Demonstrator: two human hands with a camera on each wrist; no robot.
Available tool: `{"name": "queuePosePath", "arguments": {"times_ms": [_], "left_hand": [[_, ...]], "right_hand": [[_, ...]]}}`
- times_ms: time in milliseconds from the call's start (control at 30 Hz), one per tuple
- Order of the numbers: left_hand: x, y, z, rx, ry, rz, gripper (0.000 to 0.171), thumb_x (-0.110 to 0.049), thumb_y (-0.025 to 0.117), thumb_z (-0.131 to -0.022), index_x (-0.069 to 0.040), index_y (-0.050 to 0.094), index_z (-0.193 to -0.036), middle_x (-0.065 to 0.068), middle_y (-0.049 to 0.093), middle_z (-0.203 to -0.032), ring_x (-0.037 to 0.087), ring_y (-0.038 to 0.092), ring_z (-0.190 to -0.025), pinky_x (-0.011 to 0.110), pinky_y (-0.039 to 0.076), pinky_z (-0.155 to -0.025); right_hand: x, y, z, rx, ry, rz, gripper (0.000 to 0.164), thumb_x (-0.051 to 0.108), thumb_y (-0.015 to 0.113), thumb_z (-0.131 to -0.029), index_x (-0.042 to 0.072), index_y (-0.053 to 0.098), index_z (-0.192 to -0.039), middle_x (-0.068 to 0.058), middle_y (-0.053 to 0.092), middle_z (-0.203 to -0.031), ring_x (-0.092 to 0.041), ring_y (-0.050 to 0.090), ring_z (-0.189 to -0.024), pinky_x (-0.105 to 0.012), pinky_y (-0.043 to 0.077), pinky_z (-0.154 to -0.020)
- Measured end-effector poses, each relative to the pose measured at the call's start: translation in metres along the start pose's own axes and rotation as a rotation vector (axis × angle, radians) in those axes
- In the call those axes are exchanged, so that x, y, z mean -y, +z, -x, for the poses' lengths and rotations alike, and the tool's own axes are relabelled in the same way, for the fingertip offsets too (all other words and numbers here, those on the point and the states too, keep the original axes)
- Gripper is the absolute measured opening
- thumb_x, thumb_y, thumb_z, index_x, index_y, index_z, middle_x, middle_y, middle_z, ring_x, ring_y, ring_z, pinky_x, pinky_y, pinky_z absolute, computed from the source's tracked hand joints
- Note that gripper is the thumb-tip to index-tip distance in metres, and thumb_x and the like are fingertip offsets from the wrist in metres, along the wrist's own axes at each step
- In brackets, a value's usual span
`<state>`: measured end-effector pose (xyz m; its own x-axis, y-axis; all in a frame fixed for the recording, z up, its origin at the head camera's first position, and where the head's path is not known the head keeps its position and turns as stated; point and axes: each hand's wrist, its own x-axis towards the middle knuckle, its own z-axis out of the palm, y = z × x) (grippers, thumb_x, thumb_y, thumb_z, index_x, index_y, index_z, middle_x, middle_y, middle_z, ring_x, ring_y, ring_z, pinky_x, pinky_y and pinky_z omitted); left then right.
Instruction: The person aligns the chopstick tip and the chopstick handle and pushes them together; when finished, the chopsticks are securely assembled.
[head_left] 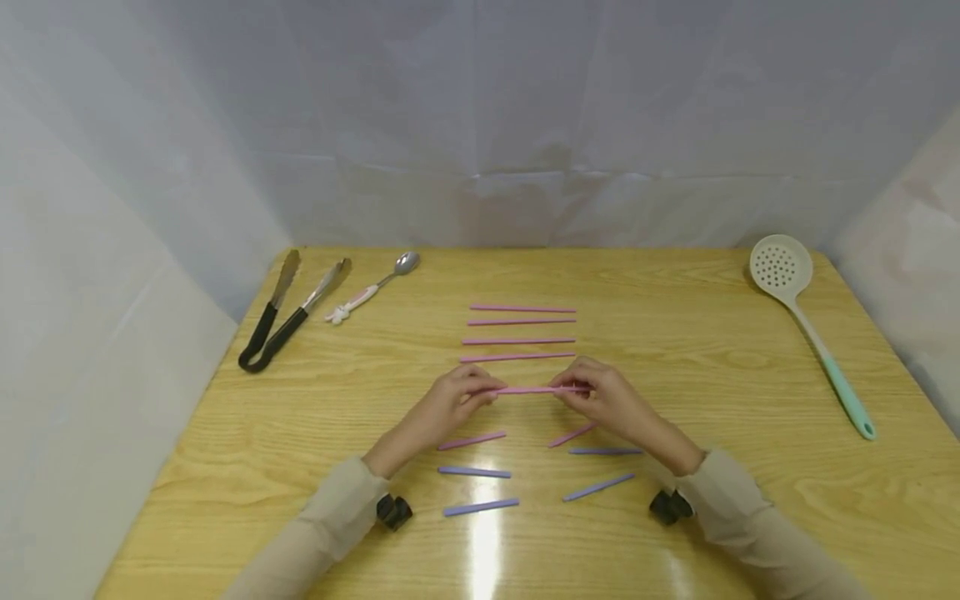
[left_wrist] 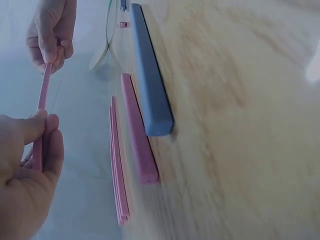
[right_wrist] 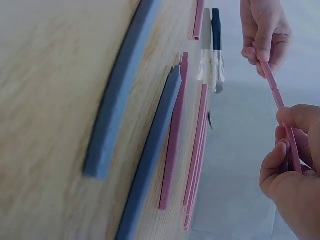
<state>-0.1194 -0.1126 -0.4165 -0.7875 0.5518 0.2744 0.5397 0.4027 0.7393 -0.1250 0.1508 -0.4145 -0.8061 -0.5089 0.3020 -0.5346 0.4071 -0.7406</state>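
Observation:
Both hands hold one pink chopstick (head_left: pixel 527 390) level above the table. My left hand (head_left: pixel 455 398) pinches its left end between thumb and fingers, and my right hand (head_left: pixel 606 398) grips the right part. A seam shows along the stick between the hands in the right wrist view. Beyond the hands, several full-length pink chopsticks (head_left: pixel 517 341) lie in a stack of parallel rows. Closer in are shorter pieces: a pink half (head_left: pixel 472 441) by the left wrist, another pink half (head_left: pixel 572 435) partly under the right hand, two blue halves (head_left: pixel 481 507) at left and two blue halves (head_left: pixel 598 487) at right.
Black-handled tongs (head_left: pixel 273 325) lie spread at the table's far left, beside a spoon (head_left: pixel 375 287) with a white figure on its handle. At the far right lies a slotted skimmer (head_left: pixel 817 342) with a mint handle. Pale sheeting (head_left: pixel 480 108) stands behind the wooden table (head_left: pixel 675 308).

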Motion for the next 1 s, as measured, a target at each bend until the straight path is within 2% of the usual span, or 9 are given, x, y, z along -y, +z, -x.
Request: {"name": "queuePosePath", "arguments": {"times_ms": [133,300,533,867,1000], "left_hand": [[-0.001,0.0,-0.002,-0.04,0.042,-0.016,0.018,0.0,0.059,-0.091,0.006,0.067,-0.106,0.014,0.061,-0.097,0.02,0.059,-0.081,0.021,0.051,-0.069],[-0.003,0.001,-0.003,-0.057,0.065,-0.014,0.019,0.002,0.059,-0.09,0.007,0.066,-0.106,0.014,0.06,-0.096,0.02,0.06,-0.08,0.021,0.052,-0.068],[0.001,0.004,0.0,-0.067,0.089,-0.026,0.018,0.004,0.06,-0.088,0.008,0.067,-0.104,0.014,0.06,-0.094,0.021,0.06,-0.078,0.02,0.053,-0.069],[0.006,0.004,0.003,-0.088,0.086,-0.037,0.016,0.002,0.061,-0.088,0.006,0.068,-0.102,0.012,0.059,-0.093,0.019,0.058,-0.078,0.021,0.051,-0.068],[0.008,0.005,0.001,-0.049,0.051,-0.045,0.019,0.0,0.059,-0.09,0.006,0.067,-0.106,0.012,0.059,-0.096,0.019,0.057,-0.08,0.021,0.051,-0.07]], "right_hand": [[0.001,0.001,-0.001,-0.04,-0.049,0.007,0.01,-0.004,0.068,-0.083,-0.001,0.069,-0.093,-0.001,0.058,-0.081,-0.003,0.047,-0.069,-0.018,0.045,-0.057],[0.0,0.003,-0.001,-0.069,-0.09,0.025,0.01,-0.005,0.068,-0.082,-0.002,0.069,-0.092,-0.001,0.057,-0.08,-0.002,0.046,-0.069,-0.018,0.045,-0.056],[0.001,0.007,0.001,-0.037,-0.045,0.011,0.01,-0.003,0.066,-0.085,-0.001,0.068,-0.094,-0.001,0.056,-0.083,-0.003,0.046,-0.071,-0.018,0.045,-0.059],[-0.004,0.013,-0.002,-0.021,-0.074,0.019,0.01,-0.002,0.065,-0.086,-0.001,0.068,-0.095,0.0,0.055,-0.082,-0.004,0.044,-0.07,-0.019,0.043,-0.058],[-0.009,0.009,-0.005,0.02,-0.057,0.025,0.012,-0.005,0.064,-0.084,-0.001,0.068,-0.095,-0.002,0.055,-0.084,-0.007,0.045,-0.072,-0.019,0.044,-0.059]]}}
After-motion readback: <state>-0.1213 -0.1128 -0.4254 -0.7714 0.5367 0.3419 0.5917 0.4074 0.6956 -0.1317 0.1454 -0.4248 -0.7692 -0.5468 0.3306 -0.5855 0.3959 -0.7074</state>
